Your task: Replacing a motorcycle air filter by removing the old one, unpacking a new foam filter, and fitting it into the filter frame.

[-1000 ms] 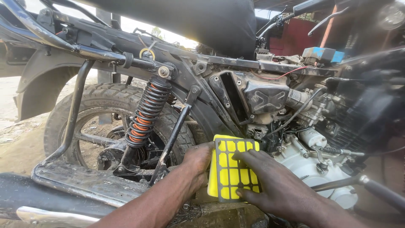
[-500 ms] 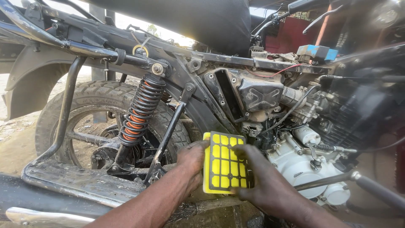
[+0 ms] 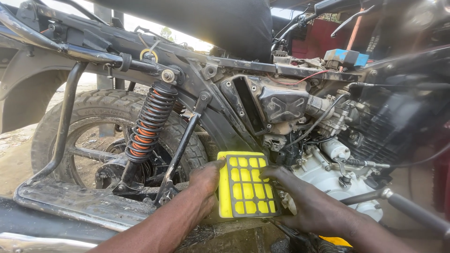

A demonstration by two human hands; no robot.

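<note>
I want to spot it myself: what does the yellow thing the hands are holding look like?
Find the motorcycle's rear wheel with its orange-coiled spring. Just right of it, both hands hold a flat yellow filter, the only bright yellow rectangle, covered by a dark grid.

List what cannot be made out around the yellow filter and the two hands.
Head view:
- yellow filter: right edge covered by right hand, left edge by left hand; back face turned away.
- Engine: blurred at right.
- Rear wheel: partly behind the shock spring.
</note>
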